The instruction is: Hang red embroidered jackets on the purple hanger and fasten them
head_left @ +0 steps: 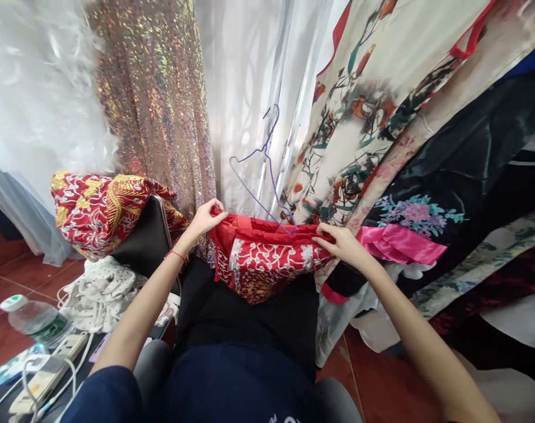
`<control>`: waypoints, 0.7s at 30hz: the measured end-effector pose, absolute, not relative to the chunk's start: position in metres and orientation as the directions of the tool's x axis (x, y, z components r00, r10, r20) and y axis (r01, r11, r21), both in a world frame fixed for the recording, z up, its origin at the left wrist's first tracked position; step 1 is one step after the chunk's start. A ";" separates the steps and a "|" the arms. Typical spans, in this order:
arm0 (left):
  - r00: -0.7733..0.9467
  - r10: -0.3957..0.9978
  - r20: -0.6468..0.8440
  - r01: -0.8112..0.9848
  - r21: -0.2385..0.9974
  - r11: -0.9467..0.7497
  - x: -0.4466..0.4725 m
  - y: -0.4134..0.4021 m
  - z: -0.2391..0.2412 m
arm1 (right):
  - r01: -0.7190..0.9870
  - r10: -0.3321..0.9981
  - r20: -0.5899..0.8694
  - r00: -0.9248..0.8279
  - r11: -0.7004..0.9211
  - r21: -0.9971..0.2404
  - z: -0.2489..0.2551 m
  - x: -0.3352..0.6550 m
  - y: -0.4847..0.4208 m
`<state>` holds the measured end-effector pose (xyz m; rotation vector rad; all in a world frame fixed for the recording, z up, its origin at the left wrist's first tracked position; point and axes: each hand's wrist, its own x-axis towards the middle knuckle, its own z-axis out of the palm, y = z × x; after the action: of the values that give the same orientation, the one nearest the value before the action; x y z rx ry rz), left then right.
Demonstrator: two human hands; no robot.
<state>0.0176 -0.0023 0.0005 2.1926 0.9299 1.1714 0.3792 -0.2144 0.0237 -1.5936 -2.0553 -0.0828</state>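
Note:
A red garment (267, 258) with white and gold embroidery lies across my lap. My left hand (204, 218) is closed on its upper left edge. My right hand (343, 242) pinches the upper right edge, fingers pressed on the red cloth. A thin purple wire hanger (267, 170) stands just behind the garment, its lower end touching the cloth between my hands.
Hanging clothes fill the back: a sequin dress (157, 100), white fabric, floral robes (382, 100) at right. Another red embroidered piece (100, 208) drapes a black chair at left. A water bottle (33, 320), a power strip (51, 370) and white cloth (100, 291) lie lower left.

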 end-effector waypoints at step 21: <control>0.664 0.747 0.029 0.710 0.290 -0.642 0.048 -0.032 0.017 | 0.649 0.896 0.426 0.123 0.252 -0.718 -0.001 0.320 -0.244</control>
<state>0.0480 -0.0319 0.0165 2.6270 1.1731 0.2134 0.3200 -0.2436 -0.0005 -1.4715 -1.5995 0.3358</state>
